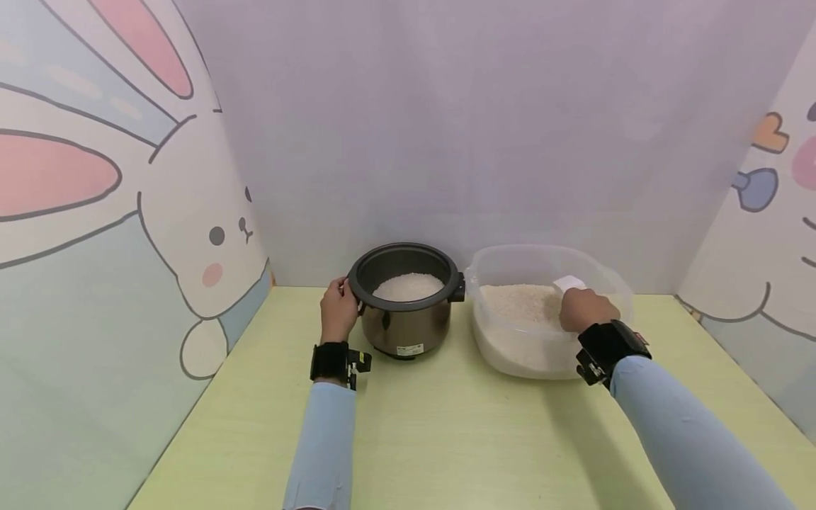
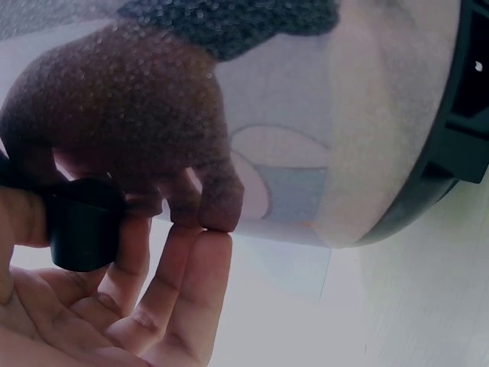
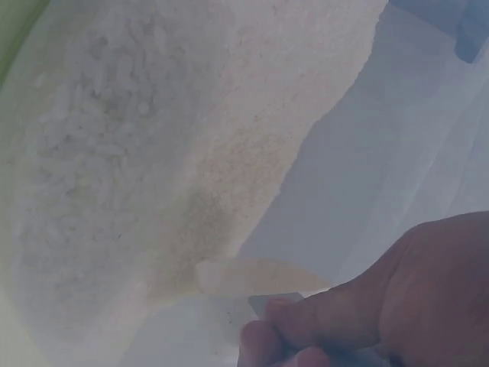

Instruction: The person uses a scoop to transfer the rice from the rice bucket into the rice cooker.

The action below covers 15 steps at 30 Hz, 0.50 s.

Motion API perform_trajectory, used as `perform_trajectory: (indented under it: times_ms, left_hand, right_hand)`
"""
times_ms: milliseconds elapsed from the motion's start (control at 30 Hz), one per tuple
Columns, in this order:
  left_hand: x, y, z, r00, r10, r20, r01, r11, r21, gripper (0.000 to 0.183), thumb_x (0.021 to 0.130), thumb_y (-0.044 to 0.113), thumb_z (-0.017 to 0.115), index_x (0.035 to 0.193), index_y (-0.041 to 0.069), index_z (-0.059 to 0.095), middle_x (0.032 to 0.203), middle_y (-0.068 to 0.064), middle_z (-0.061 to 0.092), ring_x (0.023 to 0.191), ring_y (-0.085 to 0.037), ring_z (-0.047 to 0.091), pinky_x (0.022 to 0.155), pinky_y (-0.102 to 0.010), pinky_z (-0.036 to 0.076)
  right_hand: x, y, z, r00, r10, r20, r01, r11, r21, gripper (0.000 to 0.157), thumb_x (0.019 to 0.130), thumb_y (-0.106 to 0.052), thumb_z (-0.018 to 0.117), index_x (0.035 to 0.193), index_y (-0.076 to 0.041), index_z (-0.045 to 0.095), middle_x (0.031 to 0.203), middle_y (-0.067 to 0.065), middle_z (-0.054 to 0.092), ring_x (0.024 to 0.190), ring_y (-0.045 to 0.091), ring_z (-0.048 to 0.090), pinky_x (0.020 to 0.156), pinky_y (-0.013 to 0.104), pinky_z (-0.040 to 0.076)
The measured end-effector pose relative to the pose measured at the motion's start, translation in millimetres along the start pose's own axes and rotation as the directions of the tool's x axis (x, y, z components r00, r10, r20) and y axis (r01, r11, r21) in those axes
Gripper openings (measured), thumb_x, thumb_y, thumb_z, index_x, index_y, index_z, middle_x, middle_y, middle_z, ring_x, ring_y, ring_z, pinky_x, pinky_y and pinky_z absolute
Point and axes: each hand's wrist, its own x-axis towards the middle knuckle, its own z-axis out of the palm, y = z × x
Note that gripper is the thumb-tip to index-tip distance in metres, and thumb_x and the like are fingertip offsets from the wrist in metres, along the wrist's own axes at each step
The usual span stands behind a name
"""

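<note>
A dark brown rice cooker [image 1: 408,327] stands with its lid off, and white rice [image 1: 408,287] shows inside. My left hand [image 1: 338,312] is at its left side. In the left wrist view the thumb and fingers are around the cooker's black side handle [image 2: 85,229], with fingertips [image 2: 210,248] right at the shiny wall. To the right stands a clear plastic tub [image 1: 503,256] of rice [image 1: 513,301]. My right hand [image 1: 586,310] is over the tub's right part and grips a white scoop [image 1: 569,284]. In the right wrist view the scoop's pale edge [image 3: 252,277] is beside the rice; the fingers hide the rest.
Both vessels stand side by side on a pale yellow-green table [image 1: 440,432], close to the back wall [image 1: 446,142]. Side panels with cartoon drawings [image 1: 185,234] border the table left and right. The cooker's right handle [image 1: 457,287] sits close to the tub.
</note>
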Motion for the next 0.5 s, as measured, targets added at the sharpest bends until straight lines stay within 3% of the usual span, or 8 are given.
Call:
perform_trajectory:
  times_ms: [167, 267, 400, 500]
  left_hand:
    - [0.4, 1.1, -0.9, 1.000, 0.004, 0.001, -0.004, 1.000, 0.004, 0.045, 0.111, 0.028, 0.042, 0.139, -0.003, 0.057, 0.113, -0.022, 0.065, 0.094, -0.032, 0.061, 0.066, -0.031, 0.048]
    - [0.7, 0.9, -1.4, 1.000, 0.004, -0.002, -0.004, 1.000, 0.004, 0.044, 0.111, 0.028, 0.042, 0.138, -0.004, 0.057, 0.113, -0.022, 0.065, 0.093, -0.032, 0.061, 0.066, -0.031, 0.049]
    - [1.5, -0.5, -1.2, 1.000, 0.002, -0.003, -0.002, 1.000, 0.004, 0.044, 0.111, 0.028, 0.042, 0.138, -0.004, 0.057, 0.112, -0.022, 0.065, 0.093, -0.031, 0.061, 0.066, -0.031, 0.049]
    - [1.5, -0.7, -0.6, 1.000, 0.004, -0.002, -0.004, 1.000, 0.005, 0.044, 0.111, 0.028, 0.042, 0.138, -0.004, 0.057, 0.112, -0.022, 0.065, 0.093, -0.031, 0.061, 0.067, -0.031, 0.049]
  right_hand:
    - [8.5, 6.0, 2.9, 0.996, -0.034, 0.081, 0.035, 0.999, -0.007, 0.025, 0.098, -0.005, 0.044, 0.077, -0.004, 0.058, 0.067, 0.008, 0.048, 0.059, 0.024, 0.045, 0.055, 0.037, 0.037]
    - [12.9, 6.7, 3.9, 0.986, -0.084, 0.141, 0.086, 0.996, -0.008, 0.029, 0.098, -0.007, 0.046, 0.069, -0.010, 0.049, 0.064, 0.002, 0.038, 0.058, 0.019, 0.038, 0.057, 0.036, 0.034]
    - [14.7, 4.2, 4.3, 0.972, -0.151, 0.178, 0.153, 0.988, 0.003, 0.033, 0.095, -0.006, 0.046, 0.064, -0.017, 0.038, 0.063, -0.003, 0.029, 0.058, 0.014, 0.029, 0.058, 0.033, 0.031]
    - [12.2, 0.7, 3.0, 0.966, -0.176, 0.189, 0.175, 0.984, 0.020, 0.032, 0.094, -0.003, 0.045, 0.065, -0.016, 0.038, 0.063, -0.003, 0.028, 0.058, 0.014, 0.027, 0.059, 0.033, 0.031]
